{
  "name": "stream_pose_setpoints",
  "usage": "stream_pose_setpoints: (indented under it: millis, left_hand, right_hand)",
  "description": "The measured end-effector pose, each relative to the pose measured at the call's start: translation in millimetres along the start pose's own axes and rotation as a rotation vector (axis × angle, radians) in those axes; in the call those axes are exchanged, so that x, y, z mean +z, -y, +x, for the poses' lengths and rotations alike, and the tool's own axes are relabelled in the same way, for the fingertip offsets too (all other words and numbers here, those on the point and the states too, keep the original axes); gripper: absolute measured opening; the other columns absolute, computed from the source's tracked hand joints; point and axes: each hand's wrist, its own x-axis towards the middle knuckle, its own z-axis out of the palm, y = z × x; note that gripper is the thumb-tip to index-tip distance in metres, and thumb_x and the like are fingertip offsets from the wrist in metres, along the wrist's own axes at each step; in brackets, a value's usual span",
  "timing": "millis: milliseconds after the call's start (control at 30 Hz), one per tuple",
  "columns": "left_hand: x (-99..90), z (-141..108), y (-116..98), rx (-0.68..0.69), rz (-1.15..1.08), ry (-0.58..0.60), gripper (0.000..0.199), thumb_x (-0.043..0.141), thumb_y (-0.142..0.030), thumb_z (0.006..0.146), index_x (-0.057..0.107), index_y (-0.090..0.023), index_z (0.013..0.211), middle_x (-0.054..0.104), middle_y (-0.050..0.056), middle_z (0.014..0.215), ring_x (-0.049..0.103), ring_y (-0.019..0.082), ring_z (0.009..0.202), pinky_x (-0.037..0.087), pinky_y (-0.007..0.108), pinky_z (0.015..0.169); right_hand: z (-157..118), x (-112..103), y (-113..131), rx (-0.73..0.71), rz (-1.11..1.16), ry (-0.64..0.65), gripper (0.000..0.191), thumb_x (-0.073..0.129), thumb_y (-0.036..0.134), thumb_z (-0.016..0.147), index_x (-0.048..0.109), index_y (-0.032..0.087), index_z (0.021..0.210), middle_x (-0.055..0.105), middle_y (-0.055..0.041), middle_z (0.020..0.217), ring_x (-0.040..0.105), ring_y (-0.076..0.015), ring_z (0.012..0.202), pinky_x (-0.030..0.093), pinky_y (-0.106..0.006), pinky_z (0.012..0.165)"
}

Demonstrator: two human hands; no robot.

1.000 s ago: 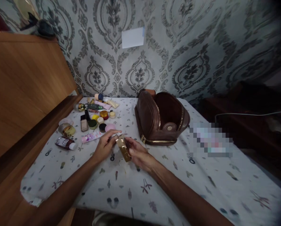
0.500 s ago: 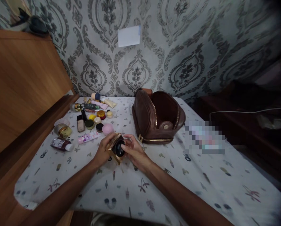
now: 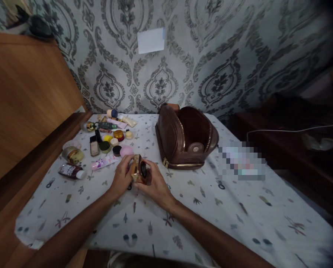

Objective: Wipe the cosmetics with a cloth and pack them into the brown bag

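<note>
Between my two hands, a little above the tablecloth, is a gold box with a round black piece [image 3: 136, 169] on its right-hand side. My left hand [image 3: 122, 175] grips the box from the left, its fingers over the near and far edges. From the right, my right hand [image 3: 156, 182] closes on it, thumb below and fingers above, by the black round part. Just beyond my left hand lie a pink round item [image 3: 126, 150] and a pink printed tube [image 3: 103, 162]. An open brown leather bag [image 3: 172, 136] stands beyond my right hand, its zip undone.
Several jars, tubes and bottles sit at the left, including a dark red bottle with a white cap [image 3: 71, 171] and a yellowish bottle [image 3: 73, 155]. A blurred-out item [image 3: 241, 160] lies right of the bag. A wooden panel [image 3: 29, 74] borders the table's left side.
The gold box has been turned so its round black face points right instead of up toward me. My right hand has shifted around it, the thumb moving down from the black face.
</note>
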Motion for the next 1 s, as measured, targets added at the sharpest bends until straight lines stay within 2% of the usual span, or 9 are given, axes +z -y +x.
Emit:
stream_pose_setpoints:
  millis: [100,233,367,500,600,733,800,900,1000]
  left_hand:
    - [-3.0,2,0,-0.008,0.024,-0.022,0.026,0.053,-0.028,0.089,0.063,-0.020,0.111,0.068,0.005,0.108,0.061,0.021,0.099,0.046,0.033,0.090]
    - [-12.2,8,-2,-0.065,-0.059,-0.030,0.027,0.054,-0.033,0.091,0.064,-0.020,0.112,0.069,0.005,0.105,0.063,0.020,0.092,0.048,0.030,0.082]
    - [-15.9,10,-2,-0.082,-0.136,-0.020,0.027,0.057,-0.034,0.089,0.066,-0.019,0.109,0.069,0.006,0.108,0.062,0.021,0.095,0.048,0.028,0.077]
    - [-12.3,6,-5,-0.129,-0.139,0.038,0.030,0.055,-0.037,0.091,0.066,-0.019,0.113,0.070,0.004,0.097,0.061,0.017,0.075,0.047,0.025,0.063]
    - [-9.9,2,-8,-0.103,-0.114,0.098,0.034,0.054,-0.038,0.092,0.064,-0.019,0.119,0.070,0.004,0.095,0.062,0.018,0.078,0.048,0.027,0.067]
    - [-8.7,-1,-8,-0.056,-0.115,0.140,0.039,0.054,-0.031,0.091,0.061,-0.017,0.127,0.068,0.009,0.115,0.063,0.023,0.100,0.049,0.032,0.085]
    - [-7.9,-1,-6,-0.054,-0.131,0.148,0.045,0.055,-0.028,0.088,0.058,-0.017,0.131,0.065,0.010,0.125,0.062,0.023,0.103,0.049,0.033,0.088]
    - [-6.7,-2,-3,-0.088,-0.128,0.113,0.050,0.057,-0.028,0.087,0.054,-0.019,0.136,0.066,0.008,0.121,0.063,0.022,0.096,0.051,0.033,0.081]
    - [-7.0,-1,-2,-0.083,-0.083,0.039,0.049,0.060,-0.031,0.086,0.055,-0.021,0.133,0.067,0.007,0.115,0.063,0.022,0.094,0.051,0.032,0.080]
  right_hand:
    - [2,-2,4,0.044,0.074,0.066,0.059,0.081,0.030,0.069,0.059,0.025,0.124,0.058,-0.0061,0.119,0.055,-0.0239,0.112,0.043,-0.042,0.104]
    - [4,-2,9,0.223,0.412,0.241,0.043,0.074,0.043,0.078,0.065,0.024,0.115,0.067,-0.0043,0.107,0.064,-0.0211,0.095,0.055,-0.035,0.081]
    - [6,-2,12,0.357,0.703,0.199,0.043,0.078,0.048,0.074,0.066,0.023,0.107,0.072,-0.0053,0.104,0.070,-0.0207,0.087,0.055,-0.032,0.072]
    - [10,-8,14,0.434,0.827,0.151,0.048,0.081,0.051,0.070,0.065,0.024,0.107,0.074,-0.0031,0.102,0.071,-0.0162,0.084,0.053,-0.024,0.068]
    - [12,-12,12,0.446,0.887,0.108,0.045,0.085,0.047,0.067,0.065,0.026,0.102,0.075,0.0017,0.096,0.067,-0.0117,0.072,0.051,-0.022,0.062]
    - [13,-13,11,0.428,0.913,0.077,0.043,0.089,0.038,0.063,0.065,0.026,0.097,0.074,0.0035,0.089,0.065,-0.0102,0.068,0.054,-0.022,0.064]
    - [14,-13,11,0.411,0.900,0.062,0.048,0.091,0.036,0.061,0.065,0.025,0.100,0.075,0.0023,0.091,0.067,-0.0107,0.069,0.056,-0.022,0.067]
    - [15,-13,12,0.362,0.877,0.048,0.049,0.090,0.031,0.062,0.065,0.024,0.104,0.075,0.0010,0.092,0.070,-0.0119,0.074,0.059,-0.024,0.074]
    - [16,-13,13,0.323,0.866,0.065,0.040,0.089,0.028,0.065,0.068,0.020,0.098,0.076,-0.0010,0.096,0.072,-0.0136,0.084,0.058,-0.025,0.084]
